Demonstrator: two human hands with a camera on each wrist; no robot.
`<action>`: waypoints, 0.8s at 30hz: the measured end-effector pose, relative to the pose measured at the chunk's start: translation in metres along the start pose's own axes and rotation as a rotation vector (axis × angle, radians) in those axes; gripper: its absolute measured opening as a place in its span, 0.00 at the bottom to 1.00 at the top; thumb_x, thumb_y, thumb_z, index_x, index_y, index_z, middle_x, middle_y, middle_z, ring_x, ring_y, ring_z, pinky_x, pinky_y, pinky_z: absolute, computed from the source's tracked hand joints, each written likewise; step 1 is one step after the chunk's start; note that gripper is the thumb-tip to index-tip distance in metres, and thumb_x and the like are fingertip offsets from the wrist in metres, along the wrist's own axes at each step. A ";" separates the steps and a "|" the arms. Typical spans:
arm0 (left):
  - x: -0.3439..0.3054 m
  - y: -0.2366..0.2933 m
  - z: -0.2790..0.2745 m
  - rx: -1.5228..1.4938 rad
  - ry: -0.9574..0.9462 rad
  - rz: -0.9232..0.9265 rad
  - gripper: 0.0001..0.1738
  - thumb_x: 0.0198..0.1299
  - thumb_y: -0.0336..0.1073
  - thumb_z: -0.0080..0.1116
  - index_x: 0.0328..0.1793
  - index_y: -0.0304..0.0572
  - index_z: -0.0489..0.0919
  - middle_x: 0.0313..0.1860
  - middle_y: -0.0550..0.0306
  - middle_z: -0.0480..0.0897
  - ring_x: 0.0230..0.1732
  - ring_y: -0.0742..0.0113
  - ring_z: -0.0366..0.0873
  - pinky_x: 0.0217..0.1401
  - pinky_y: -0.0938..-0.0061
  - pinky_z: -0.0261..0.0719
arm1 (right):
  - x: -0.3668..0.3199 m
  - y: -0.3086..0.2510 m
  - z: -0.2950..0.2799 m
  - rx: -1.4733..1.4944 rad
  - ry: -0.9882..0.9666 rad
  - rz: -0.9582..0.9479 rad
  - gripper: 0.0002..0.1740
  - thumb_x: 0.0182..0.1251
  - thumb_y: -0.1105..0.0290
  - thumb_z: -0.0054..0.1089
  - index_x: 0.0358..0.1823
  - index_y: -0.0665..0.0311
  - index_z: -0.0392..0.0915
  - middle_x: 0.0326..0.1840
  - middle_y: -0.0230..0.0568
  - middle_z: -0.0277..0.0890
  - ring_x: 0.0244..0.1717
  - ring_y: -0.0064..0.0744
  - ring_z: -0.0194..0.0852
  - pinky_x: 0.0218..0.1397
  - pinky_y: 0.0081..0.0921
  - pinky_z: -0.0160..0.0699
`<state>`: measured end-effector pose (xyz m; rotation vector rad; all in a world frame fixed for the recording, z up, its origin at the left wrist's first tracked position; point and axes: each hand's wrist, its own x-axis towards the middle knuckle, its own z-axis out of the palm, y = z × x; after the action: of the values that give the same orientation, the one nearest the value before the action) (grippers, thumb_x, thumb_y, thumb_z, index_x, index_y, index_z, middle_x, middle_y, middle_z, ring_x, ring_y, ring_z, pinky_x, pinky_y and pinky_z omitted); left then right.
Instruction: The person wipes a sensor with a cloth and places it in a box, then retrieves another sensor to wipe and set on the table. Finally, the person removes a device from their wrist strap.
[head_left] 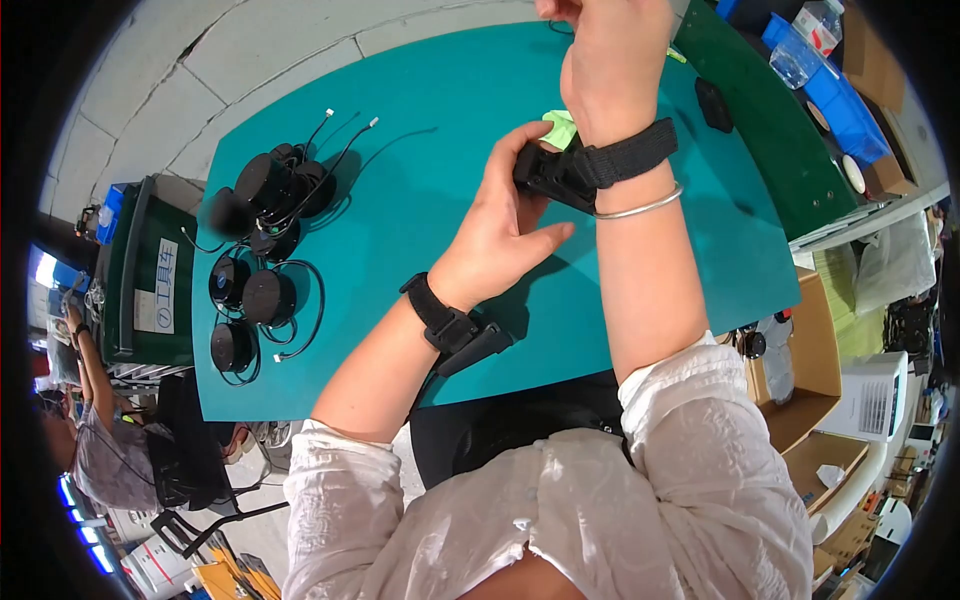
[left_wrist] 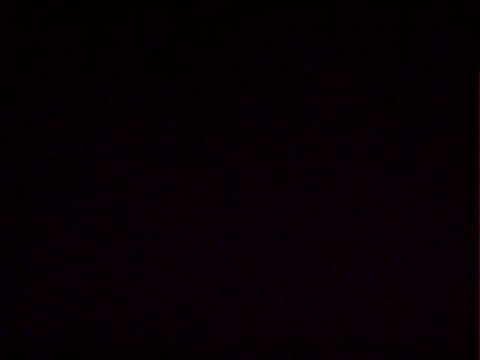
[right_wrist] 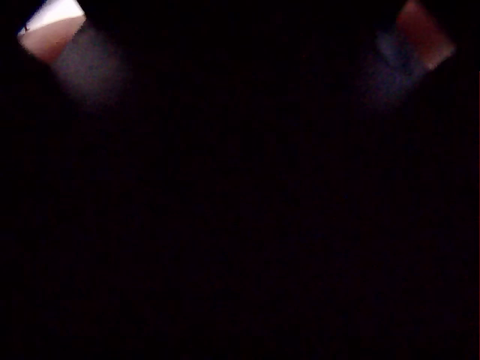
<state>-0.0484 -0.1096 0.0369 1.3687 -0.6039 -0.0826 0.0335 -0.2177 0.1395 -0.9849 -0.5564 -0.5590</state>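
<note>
In the head view, my left hand [head_left: 495, 240] grips a black device [head_left: 555, 175] strapped to the right wrist, its fingers round the far side and its thumb reaching toward the forearm. My right hand [head_left: 615, 75] is raised at the top edge, where its fingers are partly cut off; what they do cannot be made out. A black strap [head_left: 635, 155] and a metal bangle [head_left: 640, 207] circle that arm. Behind the device lies a light green piece [head_left: 558, 130]. The left wrist view is black, and the right wrist view is dark except for small patches in its upper corners.
Several round black parts with cables [head_left: 268, 297] lie on the left of the green tabletop [head_left: 450, 100]. A black object [head_left: 713, 105] is near the right edge. A green crate [head_left: 150, 280] stands left, a cardboard box [head_left: 815, 360] right. Another person [head_left: 115, 440] is at far left.
</note>
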 end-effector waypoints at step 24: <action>-0.005 0.014 0.003 -0.450 0.017 -0.065 0.36 0.66 0.29 0.53 0.78 0.42 0.53 0.61 0.58 0.63 0.65 0.66 0.65 0.66 0.62 0.68 | -0.008 -0.017 0.013 0.070 0.006 -0.138 0.09 0.67 0.78 0.47 0.35 0.68 0.78 0.27 0.34 0.76 0.24 0.17 0.67 0.28 0.14 0.66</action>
<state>-0.0575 -0.1073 0.0481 0.9509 -0.4897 -0.2446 0.0139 -0.2122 0.1508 -0.8829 -0.6377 -0.6610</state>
